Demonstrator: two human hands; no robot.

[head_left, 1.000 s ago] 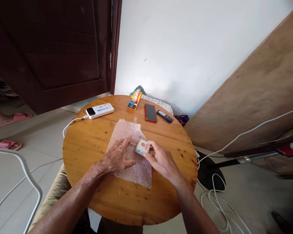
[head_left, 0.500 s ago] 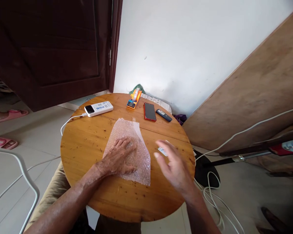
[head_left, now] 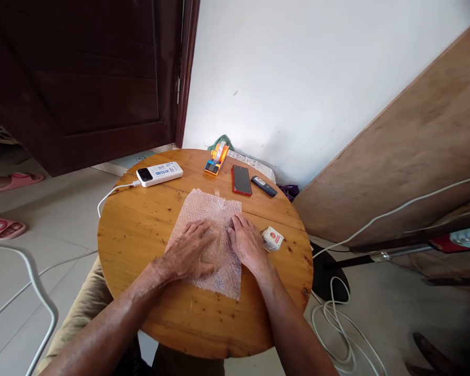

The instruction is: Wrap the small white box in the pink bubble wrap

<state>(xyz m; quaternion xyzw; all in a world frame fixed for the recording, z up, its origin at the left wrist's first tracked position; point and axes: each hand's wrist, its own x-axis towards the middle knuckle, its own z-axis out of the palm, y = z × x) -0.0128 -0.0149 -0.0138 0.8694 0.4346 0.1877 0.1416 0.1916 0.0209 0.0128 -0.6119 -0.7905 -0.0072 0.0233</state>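
A sheet of clear bubble wrap [head_left: 203,209] lies on the round wooden table [head_left: 141,224] in front of me. My left hand [head_left: 191,248] rests on its left and middle part, fingers spread. Against the wrap's right side lies my right hand [head_left: 248,240], fingers stretched forward and its fingertips on the plastic. Just right of that hand stands a small white box [head_left: 273,238] with a red mark on top. A bit of clear tape shows at the wrap's far edge.
Toward the back are an orange tape dispenser [head_left: 216,157], a red-edged phone [head_left: 242,180] and a dark handheld device [head_left: 263,186]. A white power bank [head_left: 160,174] with a cable sits at the left. Another person's feet in pink sandals [head_left: 8,228] show on the floor.
My right hand has moved left from over the small box onto the bubble wrap, uncovering the box. The wrap's upper right corner now lies spread flat. My left hand has stayed in place.
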